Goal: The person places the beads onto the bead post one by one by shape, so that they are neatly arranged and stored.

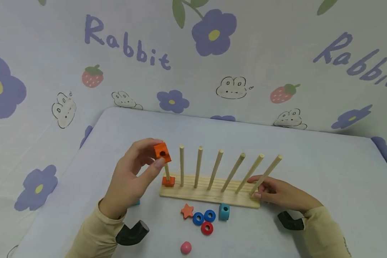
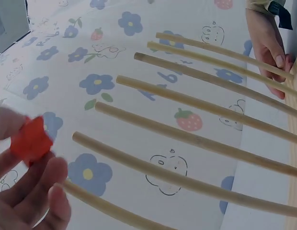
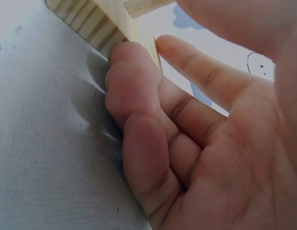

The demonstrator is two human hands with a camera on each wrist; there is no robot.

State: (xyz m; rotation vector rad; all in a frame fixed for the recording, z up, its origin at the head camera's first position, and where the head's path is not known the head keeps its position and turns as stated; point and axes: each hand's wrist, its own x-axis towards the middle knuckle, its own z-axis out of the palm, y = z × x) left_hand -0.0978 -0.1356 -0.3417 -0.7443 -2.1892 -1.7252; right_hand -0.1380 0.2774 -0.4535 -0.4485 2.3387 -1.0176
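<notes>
My left hand [image 1: 130,175] pinches an orange block [image 1: 162,152] with a dark hole facing up. The block is at the top of the leftmost peg; whether the peg has entered the hole cannot be told. In the left wrist view the orange block [image 2: 31,142] is blurred between thumb and fingers. Around the foot of that peg lies another orange piece [image 1: 168,181]. The wooden peg board [image 1: 209,194] carries several upright pegs in a row. At its right end my right hand [image 1: 282,193] grips the board, with curled fingers against its end in the right wrist view.
In front of the board lie an orange star [image 1: 187,211], two blue rings [image 1: 198,218], a red ring [image 1: 207,228] and a teal bead [image 1: 224,212]. Nearer is a pink bead [image 1: 186,247]. A blue piece [image 1: 136,202] is partly hidden by the left wrist. Patterned cloth hangs behind.
</notes>
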